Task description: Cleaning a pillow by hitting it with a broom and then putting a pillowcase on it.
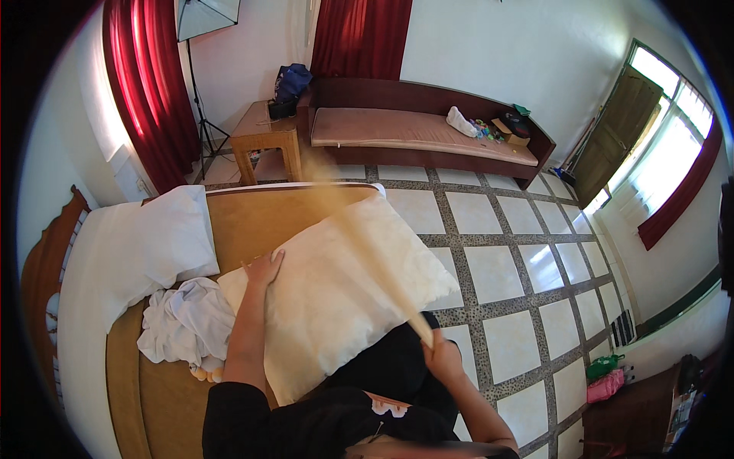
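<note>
A cream pillow (338, 287) lies slanted across my lap and the edge of the bed. My left hand (265, 268) rests on the pillow's left edge, fingers spread, gripping nothing that I can see. In my right hand (444, 360) is the narrow end of a long tan stick broom (378, 264), held slanting over the pillow. Its far end widens and blurs with motion, so whether it touches the pillow is unclear. Beside my left forearm a crumpled white cloth (186, 321) lies on the brown mattress (258, 215).
A white pillow (155, 241) sits by the wooden headboard (49, 246). Beyond the bed stand a wooden table (264, 129), a cushioned bench (390, 129) and a softbox light stand (200, 109). Tiled floor (504, 275) extends rightward to an open door (616, 135).
</note>
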The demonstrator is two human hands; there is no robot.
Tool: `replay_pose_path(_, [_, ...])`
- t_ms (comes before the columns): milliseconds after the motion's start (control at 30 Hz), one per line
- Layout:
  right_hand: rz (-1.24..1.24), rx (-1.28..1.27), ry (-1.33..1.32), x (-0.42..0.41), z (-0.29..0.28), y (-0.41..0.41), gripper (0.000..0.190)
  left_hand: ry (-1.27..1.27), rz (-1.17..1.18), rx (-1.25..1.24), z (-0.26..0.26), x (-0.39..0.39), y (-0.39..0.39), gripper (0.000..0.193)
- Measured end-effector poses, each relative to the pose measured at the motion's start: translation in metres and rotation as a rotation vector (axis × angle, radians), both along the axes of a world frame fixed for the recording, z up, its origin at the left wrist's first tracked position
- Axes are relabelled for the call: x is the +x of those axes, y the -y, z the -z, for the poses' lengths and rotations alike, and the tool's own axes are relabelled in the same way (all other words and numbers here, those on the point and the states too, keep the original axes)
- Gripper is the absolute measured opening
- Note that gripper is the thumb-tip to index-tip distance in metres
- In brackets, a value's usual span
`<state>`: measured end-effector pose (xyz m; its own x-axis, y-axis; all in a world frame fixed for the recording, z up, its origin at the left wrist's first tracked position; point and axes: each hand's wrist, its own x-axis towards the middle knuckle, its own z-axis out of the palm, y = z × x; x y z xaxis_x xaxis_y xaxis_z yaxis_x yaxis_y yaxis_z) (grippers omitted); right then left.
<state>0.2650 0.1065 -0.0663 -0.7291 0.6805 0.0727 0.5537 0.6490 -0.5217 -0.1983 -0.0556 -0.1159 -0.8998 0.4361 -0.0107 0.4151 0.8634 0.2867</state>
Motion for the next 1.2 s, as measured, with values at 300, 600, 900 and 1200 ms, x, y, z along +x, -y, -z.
replay_pose_path(300, [0.332,-0.045,0.017,0.029,0.03,-0.067,0.03,0.272,0.196,0.34,-0.029,-0.015,0.036,0.062])
replay_pose_path(600, [0.198,0.148,0.088,-0.022,-0.026,-0.088,0.03,-0.654,0.421,0.919,-0.228,0.061,-0.046,0.04])
replay_pose_path(900, [0.204,0.105,-0.271,-0.046,-0.042,-0.034,0.024,-0.97,0.671,0.694,-0.21,0.087,-0.061,0.044])
replay_pose_path(1200, [0.325,0.294,0.09,-0.052,0.002,-0.12,0.027,-0.367,0.434,0.17,-0.172,0.051,-0.035,0.079])
